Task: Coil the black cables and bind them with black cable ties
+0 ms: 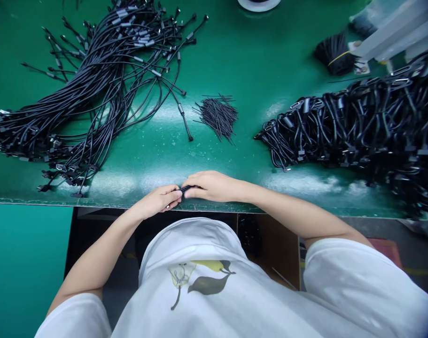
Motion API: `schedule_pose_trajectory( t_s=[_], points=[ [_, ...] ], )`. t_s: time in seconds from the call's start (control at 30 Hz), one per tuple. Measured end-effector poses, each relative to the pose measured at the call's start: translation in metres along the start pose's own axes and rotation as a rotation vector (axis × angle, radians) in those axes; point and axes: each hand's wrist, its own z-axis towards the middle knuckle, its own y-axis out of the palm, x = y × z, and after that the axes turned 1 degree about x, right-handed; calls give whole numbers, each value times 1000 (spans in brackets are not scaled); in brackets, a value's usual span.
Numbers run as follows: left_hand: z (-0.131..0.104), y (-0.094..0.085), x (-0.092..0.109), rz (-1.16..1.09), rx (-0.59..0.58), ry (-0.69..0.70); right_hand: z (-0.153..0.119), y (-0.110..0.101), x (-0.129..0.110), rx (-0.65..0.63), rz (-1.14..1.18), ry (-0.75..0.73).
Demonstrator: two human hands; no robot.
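Close to the table's front edge, my left hand (164, 199) and my right hand (211, 186) meet, both closed on a short black cable bundle (184, 189). Most of the bundle is hidden by my fingers, and only a dark stretch of it shows between the two hands. A small metallic glint peeks out under my left fingers. Beyond my hands lies a loose heap of short black twist ties (219, 116). A single cable end with a grey sleeve (181, 110) points toward me, left of that heap.
Long loose black cables (104, 70) spread over the left of the green table (249, 94). Rows of coiled, bundled cables (340, 122) fill the right side. Behind them are a banded bunch of black ties (335, 54) and plastic bags (400, 30). A white round object (259, 4) stands at the back.
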Motion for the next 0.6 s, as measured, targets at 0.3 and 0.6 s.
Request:
schedule_pose_trajectory(
  t_s=[0.3, 0.6],
  points=[
    [4, -6, -5, -344, -137, -66, -1, 17, 4, 152, -423, -113],
    [11, -4, 1, -340, -30, 31, -15, 23, 9, 222, -547, -31]
  ],
)
